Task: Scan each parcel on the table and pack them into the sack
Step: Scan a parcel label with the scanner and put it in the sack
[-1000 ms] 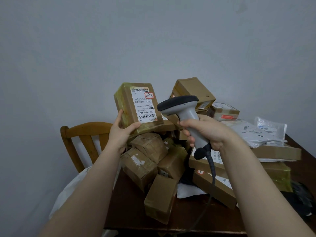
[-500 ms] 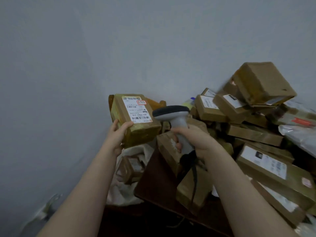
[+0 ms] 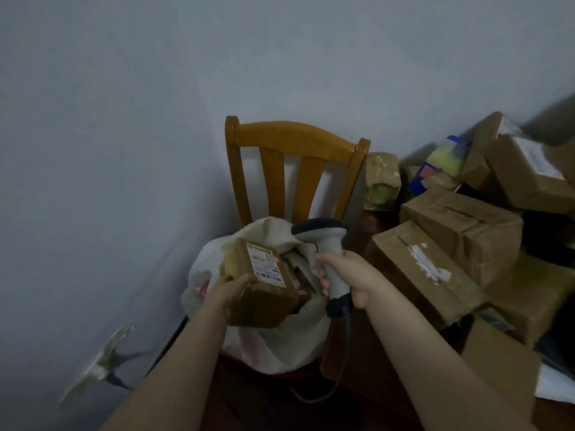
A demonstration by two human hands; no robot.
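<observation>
You're packing: your left hand [image 3: 231, 287] grips the parcel [image 3: 261, 293] at the sack [image 3: 280, 346] mouth, your right hand [image 3: 350, 275] holds the scanner [image 3: 329, 244]; next, lower it in and loosen those left fingers [image 3: 245, 279].

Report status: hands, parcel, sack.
Left hand grips labelled parcel at mouth of sack. Right hand grips scanner. Sack open on chair, other parcels inside; nothing blocks the drop.
</observation>
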